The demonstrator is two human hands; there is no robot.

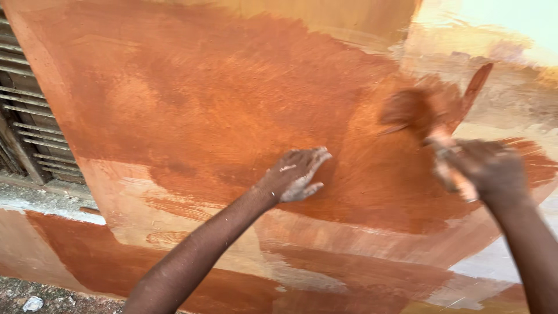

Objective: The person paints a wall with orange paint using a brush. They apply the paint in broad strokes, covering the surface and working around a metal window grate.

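Painted wall above a strip of rough ground

The wall (192,99) bears a broad, streaky coat of rust-orange paint, with paler tan and cream patches showing at its upper right, lower middle and right edge. A louvred vent (29,116) sits in the wall at far left, above a grey ledge (40,200). At the bottom left corner the ground (58,299) is dark and gritty, and a small pale stone (33,303) lies directly on it near the wall's foot.

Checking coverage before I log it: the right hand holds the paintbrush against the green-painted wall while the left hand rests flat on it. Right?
Not quite. The head view shows the wall painted reddish-brown, not green. The right hand holds the paintbrush; the left hand rests on the wall.
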